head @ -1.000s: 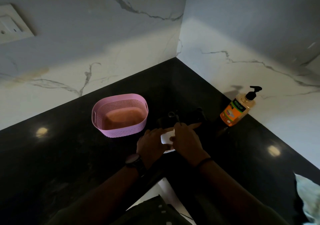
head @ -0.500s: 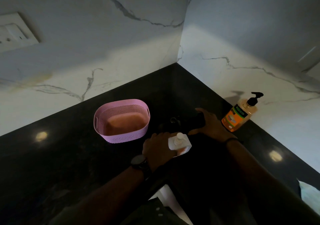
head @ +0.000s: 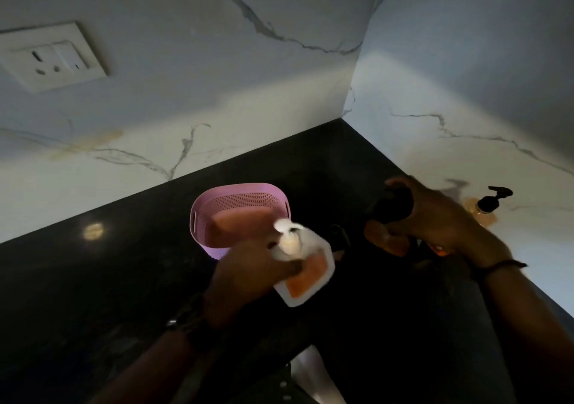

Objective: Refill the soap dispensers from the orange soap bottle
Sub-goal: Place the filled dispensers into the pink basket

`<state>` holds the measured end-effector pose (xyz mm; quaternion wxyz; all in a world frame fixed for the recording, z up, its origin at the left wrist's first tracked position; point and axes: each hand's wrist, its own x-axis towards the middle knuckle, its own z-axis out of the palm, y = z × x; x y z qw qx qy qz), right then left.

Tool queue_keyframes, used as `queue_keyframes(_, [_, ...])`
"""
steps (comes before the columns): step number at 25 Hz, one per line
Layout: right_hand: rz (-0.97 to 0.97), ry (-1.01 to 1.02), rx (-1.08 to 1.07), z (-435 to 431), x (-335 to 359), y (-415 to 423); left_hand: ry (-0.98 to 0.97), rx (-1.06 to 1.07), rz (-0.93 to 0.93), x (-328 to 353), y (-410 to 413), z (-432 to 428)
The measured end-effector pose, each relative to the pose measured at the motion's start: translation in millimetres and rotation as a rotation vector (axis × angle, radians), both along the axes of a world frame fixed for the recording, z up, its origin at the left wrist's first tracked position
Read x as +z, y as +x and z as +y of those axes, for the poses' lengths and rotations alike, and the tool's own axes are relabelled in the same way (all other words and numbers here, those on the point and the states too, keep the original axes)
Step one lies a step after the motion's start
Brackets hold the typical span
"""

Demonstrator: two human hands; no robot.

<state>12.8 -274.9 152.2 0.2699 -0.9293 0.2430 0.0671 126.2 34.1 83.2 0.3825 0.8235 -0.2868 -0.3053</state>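
My left hand (head: 248, 274) is shut on a white soap dispenser (head: 306, 271) with an orange panel and a white pump, lifted and tilted above the black counter (head: 108, 279). To the right, my right hand (head: 435, 222) wraps around a dark dispenser (head: 393, 206), hard to make out in the dim light. The orange soap bottle (head: 484, 214) with a black pump stands by the right wall, mostly hidden behind my right hand.
A pink perforated basket (head: 198, 217) sits on the counter just behind the white dispenser. A small dark object (head: 338, 236) lies between my hands. Marble walls meet in a corner behind, with a wall socket (head: 52, 56) at the upper left.
My right hand left the white dispenser, reached right and closed on the dark dispenser near the orange bottle. My left hand raised the white dispenser off the counter.
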Motion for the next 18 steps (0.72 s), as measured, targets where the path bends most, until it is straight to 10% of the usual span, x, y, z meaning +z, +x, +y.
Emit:
queue_keyframes(12, [-0.432,0.26,-0.267,159,-40,143,0.097,0.584,-0.024,-27,125,31])
queue_keyframes(18, [-0.37,0.064,-0.254,179,-104,167,0.187,0.343,-0.179,-72,124,5])
